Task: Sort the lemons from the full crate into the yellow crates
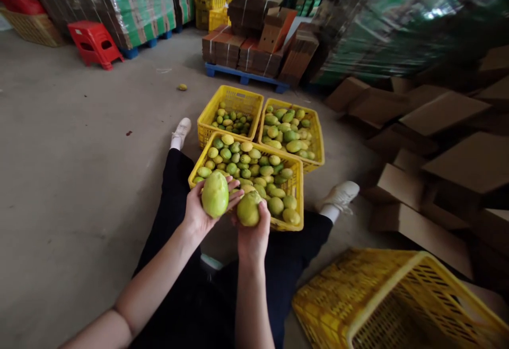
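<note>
A large pale green lemon (pixel 215 195) rests on the palm of my left hand (pixel 197 210), whose fingers stretch out beneath it toward the right. My right hand (pixel 258 232) has its fingers wrapped round a rounder yellow-green lemon (pixel 248 209). Both hands are side by side over the front edge of the nearest yellow crate (pixel 298 195), which holds several green and yellow lemons. Behind it stand two more yellow crates: the left one (pixel 204 121) has small fruit low inside, and the right one (pixel 319 145) is fuller, with larger fruit.
My legs spread around the crates. A tipped yellow crate (pixel 358 296) lies at the lower right, below scattered cardboard boxes (pixel 401 184). Farther back are a red stool (pixel 95 44), a blue pallet (pixel 246 77) of flattened cartons and one lemon (pixel 182 87) on the floor.
</note>
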Available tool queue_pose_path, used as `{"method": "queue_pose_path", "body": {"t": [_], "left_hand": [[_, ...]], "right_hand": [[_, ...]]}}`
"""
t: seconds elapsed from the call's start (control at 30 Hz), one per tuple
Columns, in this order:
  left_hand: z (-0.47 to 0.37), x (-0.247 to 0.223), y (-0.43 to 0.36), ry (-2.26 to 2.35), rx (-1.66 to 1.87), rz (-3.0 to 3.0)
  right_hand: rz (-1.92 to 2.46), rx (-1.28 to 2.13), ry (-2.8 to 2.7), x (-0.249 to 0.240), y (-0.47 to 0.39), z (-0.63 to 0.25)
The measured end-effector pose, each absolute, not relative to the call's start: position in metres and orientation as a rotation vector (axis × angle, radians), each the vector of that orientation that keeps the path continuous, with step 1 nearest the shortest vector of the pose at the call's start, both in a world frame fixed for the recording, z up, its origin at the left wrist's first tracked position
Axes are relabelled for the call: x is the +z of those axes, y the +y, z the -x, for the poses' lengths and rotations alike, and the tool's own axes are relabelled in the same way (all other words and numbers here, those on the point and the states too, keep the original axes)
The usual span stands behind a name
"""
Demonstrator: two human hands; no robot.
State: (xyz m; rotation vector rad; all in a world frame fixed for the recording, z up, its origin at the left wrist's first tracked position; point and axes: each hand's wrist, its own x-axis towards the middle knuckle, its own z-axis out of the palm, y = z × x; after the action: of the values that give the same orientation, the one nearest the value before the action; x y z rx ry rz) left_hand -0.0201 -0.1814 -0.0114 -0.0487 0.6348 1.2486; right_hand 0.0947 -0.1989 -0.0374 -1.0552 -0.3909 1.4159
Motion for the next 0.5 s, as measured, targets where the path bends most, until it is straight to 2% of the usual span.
{"method": "queue_pose_path", "body": {"t": [0.3,0.5], "left_hand": [[0.017,0.005,-0.175,0.730,1.250,0.359],[0.020,0.001,-0.178,0.696,1.225,0.388]], "right_hand": [[1.021,1.494,-0.319,-0.036,-0.194,-0.091],[0.913,1.757,-0.253,-0.041,-0.192,-0.095]]}}
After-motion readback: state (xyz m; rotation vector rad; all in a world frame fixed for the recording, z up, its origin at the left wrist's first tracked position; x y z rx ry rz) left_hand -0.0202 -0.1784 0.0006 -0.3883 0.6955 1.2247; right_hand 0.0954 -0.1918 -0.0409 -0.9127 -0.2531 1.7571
